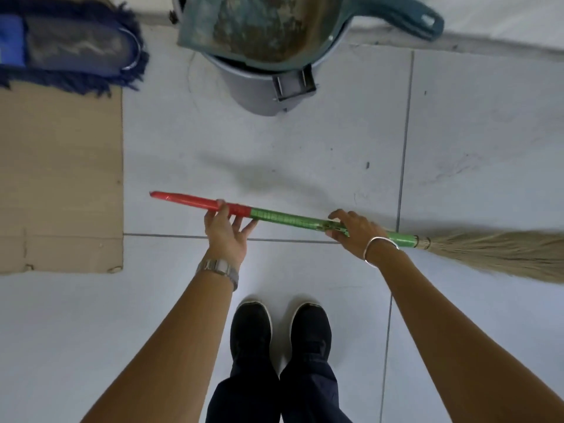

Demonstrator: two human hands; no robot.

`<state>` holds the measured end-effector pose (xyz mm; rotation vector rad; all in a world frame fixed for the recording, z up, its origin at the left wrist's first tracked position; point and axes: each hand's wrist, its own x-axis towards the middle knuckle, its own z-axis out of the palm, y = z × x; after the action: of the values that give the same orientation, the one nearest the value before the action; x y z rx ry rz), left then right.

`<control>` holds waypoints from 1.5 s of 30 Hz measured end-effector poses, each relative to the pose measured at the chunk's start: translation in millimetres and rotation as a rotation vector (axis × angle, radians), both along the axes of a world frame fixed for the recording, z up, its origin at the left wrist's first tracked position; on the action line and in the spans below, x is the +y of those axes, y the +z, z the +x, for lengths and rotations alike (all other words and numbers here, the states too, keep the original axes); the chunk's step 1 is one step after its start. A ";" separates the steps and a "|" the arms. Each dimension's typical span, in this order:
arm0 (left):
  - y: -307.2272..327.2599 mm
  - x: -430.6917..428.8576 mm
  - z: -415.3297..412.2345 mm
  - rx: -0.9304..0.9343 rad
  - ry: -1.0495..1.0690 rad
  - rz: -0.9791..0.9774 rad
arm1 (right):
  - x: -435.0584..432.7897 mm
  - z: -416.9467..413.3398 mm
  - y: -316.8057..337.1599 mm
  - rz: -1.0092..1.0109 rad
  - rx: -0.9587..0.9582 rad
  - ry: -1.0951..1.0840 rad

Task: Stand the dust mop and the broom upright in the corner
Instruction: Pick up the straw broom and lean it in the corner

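Observation:
I hold a broom (290, 218) level above the tiled floor, its red-and-green handle running left to right and its straw bristles fanning out at the right edge. My left hand (227, 228) cradles the red part of the handle from below, fingers loosely curled around it. My right hand (354, 232) grips the green part nearer the bristles. The blue dust mop (73, 47) has its fringed head flat on the floor at the top left, partly on cardboard. Its handle is out of view.
A grey pedal bin (262, 87) stands straight ahead with a dirty teal dustpan (268, 25) resting on top. A flat cardboard sheet (61, 178) covers the floor at left. My two black shoes (280, 331) stand below the broom. A wall base runs along the top right.

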<state>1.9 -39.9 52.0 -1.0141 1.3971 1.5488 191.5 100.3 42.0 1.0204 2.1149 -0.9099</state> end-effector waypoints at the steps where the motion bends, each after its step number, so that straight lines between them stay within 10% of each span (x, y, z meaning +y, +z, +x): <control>1: 19.3 8.1 -4.0 0.035 -0.008 0.013 | 4.5 -3.3 12.9 0.011 0.011 0.009; 30: 758.3 38.2 -110.1 1.311 -0.379 0.346 | -18.0 -141.3 646.9 -0.020 0.828 -0.271; 45: 939.1 -81.8 -154.6 1.559 -0.267 0.408 | -102.5 -232.7 786.4 -0.003 1.164 -0.216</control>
<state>-152.7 -121.8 991.2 0.8911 1.8197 2.3067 -41.2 -2.1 828.4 0.7795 2.9068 -1.9433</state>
